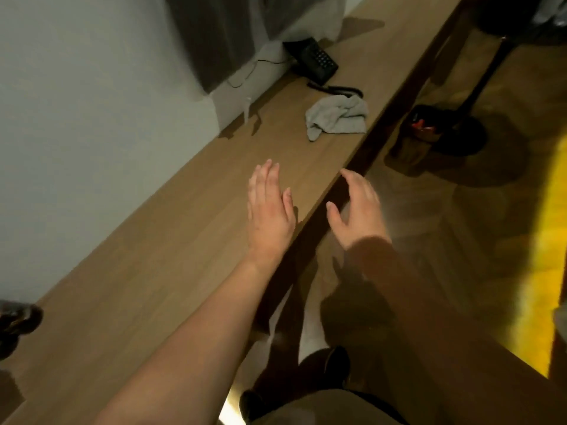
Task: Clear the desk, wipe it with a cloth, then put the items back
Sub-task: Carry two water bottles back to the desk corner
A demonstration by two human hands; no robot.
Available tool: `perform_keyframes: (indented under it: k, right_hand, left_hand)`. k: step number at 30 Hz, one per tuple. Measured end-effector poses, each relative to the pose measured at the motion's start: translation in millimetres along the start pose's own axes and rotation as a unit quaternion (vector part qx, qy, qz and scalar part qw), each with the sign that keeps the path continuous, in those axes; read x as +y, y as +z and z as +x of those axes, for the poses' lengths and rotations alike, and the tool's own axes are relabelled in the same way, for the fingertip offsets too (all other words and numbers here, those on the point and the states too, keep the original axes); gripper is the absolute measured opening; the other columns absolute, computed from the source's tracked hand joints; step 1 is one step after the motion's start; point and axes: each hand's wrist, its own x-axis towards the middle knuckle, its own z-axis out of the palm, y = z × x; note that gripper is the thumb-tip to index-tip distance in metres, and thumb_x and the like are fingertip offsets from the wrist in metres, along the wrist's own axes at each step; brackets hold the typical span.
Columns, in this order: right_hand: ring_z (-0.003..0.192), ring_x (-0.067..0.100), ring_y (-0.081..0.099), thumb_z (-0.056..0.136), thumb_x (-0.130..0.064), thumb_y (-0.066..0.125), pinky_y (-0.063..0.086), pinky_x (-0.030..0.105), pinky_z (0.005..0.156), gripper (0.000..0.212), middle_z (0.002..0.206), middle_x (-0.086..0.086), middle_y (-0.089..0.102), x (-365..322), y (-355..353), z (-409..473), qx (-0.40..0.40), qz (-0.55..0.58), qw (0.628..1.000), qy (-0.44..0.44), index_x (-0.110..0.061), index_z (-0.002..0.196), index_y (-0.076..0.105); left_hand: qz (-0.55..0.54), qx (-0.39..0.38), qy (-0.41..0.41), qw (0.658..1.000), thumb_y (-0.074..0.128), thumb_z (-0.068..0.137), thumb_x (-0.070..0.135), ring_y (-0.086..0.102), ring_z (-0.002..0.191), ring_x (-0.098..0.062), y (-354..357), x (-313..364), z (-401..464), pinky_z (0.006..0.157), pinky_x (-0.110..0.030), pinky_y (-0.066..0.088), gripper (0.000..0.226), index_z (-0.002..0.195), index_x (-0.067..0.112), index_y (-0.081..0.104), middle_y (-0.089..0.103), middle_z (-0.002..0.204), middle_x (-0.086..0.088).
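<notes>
At nine o'clock we see a pale wall (pixel 76 118) running along the back of the desk (pixel 153 271), a long wooden top that crosses the view from seven o'clock up toward one o'clock. At the far left edge, near eight o'clock, a dark object (pixel 15 323) sits on the desk, too blurred for us to name.

Near the centre our left hand (pixel 270 210) is stretched out over the desk, palm down, fingers straight and together, grasping nothing; we cannot tell whether it touches the wood or hovers just above it. Up at twelve o'clock a dark curtain (pixel 208 35) hangs against the wall, and below it a black phone (pixel 316 61) stands on the desk with its coiled cord (pixel 340 91) trailing toward the front edge.

The grey cloth (pixel 337 118) lies crumpled on the desk at about one o'clock, just beside the cord and close to the front edge, well apart from both hands.

Our right hand (pixel 356 207) is just past the desk's front edge, over the floor (pixel 460 240), fingers loosely curved and spread, holding nothing. At two o'clock a small dark bin (pixel 420 130) stands on the floor beside a round black stand base (pixel 466 133). At four o'clock a bright yellow strip (pixel 537 256) runs along the floor.
</notes>
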Motion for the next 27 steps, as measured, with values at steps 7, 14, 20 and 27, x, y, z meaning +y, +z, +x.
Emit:
perform_keyframes:
  k: [7,14,20,27]
  right_hand:
    - [0.137,0.023,0.041,0.094,-0.013,0.064,0.016,0.005,0.109,0.053,0.144,0.014,0.048,97,-85,18,0.096,-0.012,0.995,0.007,-0.002,0.142,0.046]
    - [0.136,0.017,0.041,0.092,-0.021,0.064,0.021,0.012,0.109,0.058,0.147,0.008,0.046,169,-126,57,0.148,-0.041,0.986,0.067,-0.011,0.145,0.042]
    - [0.139,0.018,0.035,0.094,-0.029,0.059,0.031,0.033,0.111,0.058,0.15,0.003,0.039,228,-152,125,0.159,-0.076,0.979,0.104,-0.019,0.146,0.036]
    - [0.143,0.021,0.034,0.095,-0.033,0.058,0.035,0.044,0.115,0.058,0.153,0.002,0.039,280,-189,242,0.141,-0.118,0.971,0.153,-0.02,0.148,0.036]
  left_hand:
    - [-0.02,-0.059,0.103,0.993,0.049,0.105,0.02,0.029,0.148,-0.024,84,107,36,0.124,-0.042,0.022,0.046,0.15,0.007,0.041,0.039,0.156,-0.01]
    - [-0.022,-0.092,0.197,0.976,0.049,0.106,0.022,0.032,0.147,-0.025,154,171,80,0.12,-0.047,0.029,0.047,0.15,0.006,0.041,0.041,0.155,-0.012]
    - [-0.011,-0.095,0.227,0.969,0.05,0.105,0.025,0.036,0.144,-0.028,236,201,145,0.116,-0.051,0.035,0.045,0.146,0.008,0.046,0.044,0.151,-0.012]
    - [-0.001,-0.124,0.226,0.966,0.043,0.106,0.031,0.035,0.145,-0.028,327,235,242,0.116,-0.052,0.035,0.045,0.146,0.011,0.043,0.043,0.153,-0.01]
